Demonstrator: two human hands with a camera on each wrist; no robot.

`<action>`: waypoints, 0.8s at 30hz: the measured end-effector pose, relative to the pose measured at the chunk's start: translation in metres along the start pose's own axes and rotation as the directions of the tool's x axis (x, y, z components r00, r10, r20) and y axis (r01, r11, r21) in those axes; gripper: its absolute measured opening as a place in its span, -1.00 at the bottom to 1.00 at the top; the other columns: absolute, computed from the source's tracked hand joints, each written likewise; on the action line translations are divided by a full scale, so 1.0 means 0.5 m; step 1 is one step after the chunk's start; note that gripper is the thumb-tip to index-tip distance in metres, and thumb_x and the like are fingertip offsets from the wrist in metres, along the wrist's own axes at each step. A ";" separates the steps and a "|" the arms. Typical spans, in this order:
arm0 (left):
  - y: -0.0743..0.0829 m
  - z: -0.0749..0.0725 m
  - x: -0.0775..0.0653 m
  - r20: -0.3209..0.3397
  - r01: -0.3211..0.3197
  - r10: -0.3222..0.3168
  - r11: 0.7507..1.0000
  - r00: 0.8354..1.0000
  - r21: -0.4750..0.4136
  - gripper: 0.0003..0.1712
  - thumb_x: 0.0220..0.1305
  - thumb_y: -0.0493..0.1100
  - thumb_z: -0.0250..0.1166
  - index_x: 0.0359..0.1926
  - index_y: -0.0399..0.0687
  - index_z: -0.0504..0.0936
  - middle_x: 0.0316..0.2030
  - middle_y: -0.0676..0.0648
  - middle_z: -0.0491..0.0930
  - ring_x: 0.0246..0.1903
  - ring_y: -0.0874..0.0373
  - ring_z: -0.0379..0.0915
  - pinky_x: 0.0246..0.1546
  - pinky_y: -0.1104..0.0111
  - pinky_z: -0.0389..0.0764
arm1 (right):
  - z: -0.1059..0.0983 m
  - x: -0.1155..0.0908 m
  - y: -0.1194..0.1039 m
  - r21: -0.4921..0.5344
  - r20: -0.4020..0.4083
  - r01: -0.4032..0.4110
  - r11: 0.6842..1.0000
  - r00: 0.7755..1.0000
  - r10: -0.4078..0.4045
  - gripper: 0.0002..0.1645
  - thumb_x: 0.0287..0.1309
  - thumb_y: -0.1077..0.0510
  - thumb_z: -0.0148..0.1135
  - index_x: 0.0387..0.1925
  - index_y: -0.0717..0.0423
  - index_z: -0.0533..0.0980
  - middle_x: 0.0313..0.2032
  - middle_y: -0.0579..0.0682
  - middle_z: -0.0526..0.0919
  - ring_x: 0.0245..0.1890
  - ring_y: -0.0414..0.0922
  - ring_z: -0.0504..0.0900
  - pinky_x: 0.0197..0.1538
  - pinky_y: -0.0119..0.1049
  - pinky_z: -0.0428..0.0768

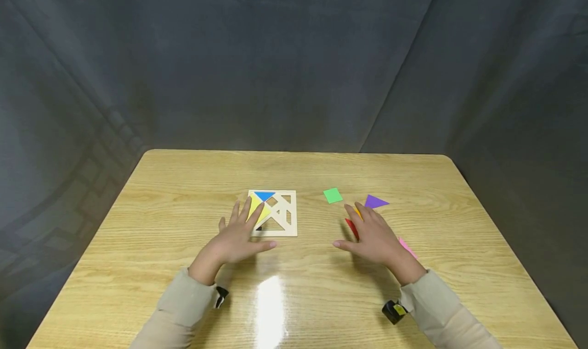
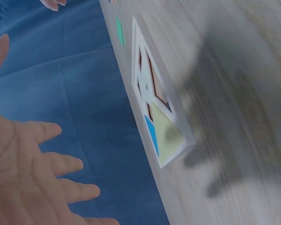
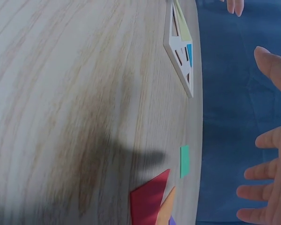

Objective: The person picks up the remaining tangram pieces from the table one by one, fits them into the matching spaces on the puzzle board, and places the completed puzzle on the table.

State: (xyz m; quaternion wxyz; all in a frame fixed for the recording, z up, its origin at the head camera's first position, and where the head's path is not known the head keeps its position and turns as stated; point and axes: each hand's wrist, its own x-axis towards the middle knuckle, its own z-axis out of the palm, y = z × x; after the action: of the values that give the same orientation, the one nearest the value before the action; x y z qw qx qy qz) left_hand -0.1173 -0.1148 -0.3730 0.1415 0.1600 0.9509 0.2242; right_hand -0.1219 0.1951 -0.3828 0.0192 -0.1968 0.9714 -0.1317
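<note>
My left hand [image 1: 235, 237] is spread over the left part of a pale tangram frame [image 1: 294, 214], fingers straight and holding nothing. A yellow triangle [image 2: 166, 133] and a blue triangle [image 1: 264, 196] sit in the frame's recesses; its other cut-outs are bare. My right hand [image 1: 374, 237] hovers palm down with extended fingers over loose pieces, gripping none. Partly hidden beneath it are a red piece [image 3: 149, 199] and an orange piece [image 3: 166, 206]. Beyond its fingertips lies a purple triangle [image 1: 375, 202]. A pink piece [image 1: 407, 247] shows beside the right wrist.
A green square [image 1: 333, 195] lies between the frame and the purple triangle. The wooden table [image 1: 184, 175] ends at a dark cloth backdrop [image 1: 275, 73], which also rises on both sides. Each wrist carries a small dark camera mount [image 1: 394, 312].
</note>
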 end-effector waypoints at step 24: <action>-0.036 0.025 0.010 0.011 0.039 -0.038 0.997 0.999 -0.067 0.03 -0.03 0.35 0.06 0.32 -0.02 -0.15 0.28 -0.23 -0.38 0.21 -0.22 -0.51 -0.02 -0.27 -0.27 | 0.026 -0.002 0.021 0.056 0.090 -0.072 0.996 0.994 0.067 0.12 -0.16 -0.48 -0.09 0.26 0.20 0.02 0.20 0.24 0.10 0.17 0.17 0.08 0.14 0.03 0.06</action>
State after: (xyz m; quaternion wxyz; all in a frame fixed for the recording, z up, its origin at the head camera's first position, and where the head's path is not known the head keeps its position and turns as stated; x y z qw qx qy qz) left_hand -0.1218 -0.1236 -0.3932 0.1558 0.1379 0.9450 0.2525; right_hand -0.1236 0.2014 -0.3983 0.0725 -0.1680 0.9715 -0.1508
